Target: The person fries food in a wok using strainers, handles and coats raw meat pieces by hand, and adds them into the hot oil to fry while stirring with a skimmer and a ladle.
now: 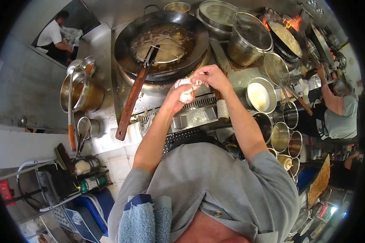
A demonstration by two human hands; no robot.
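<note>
A whitish, flour-coated lump of food (186,94) is held between my hands, just in front of a big wok. My left hand (177,95) is wrapped round it from below. With bent fingers, my right hand (211,77) pinches a piece at its upper right side. Dark oil fills the wok (123,50), and a wire strainer (162,50) lies in it. The strainer's wooden handle (134,101) sticks out over the near rim, left of my hands.
Metal pots (95,95) stand at the left. To the right are a tall pot (247,54), a bowl of pale liquid (258,97) and a mesh skimmer (276,69). Flames burn by another wok (286,38). One person is at far left, another at right.
</note>
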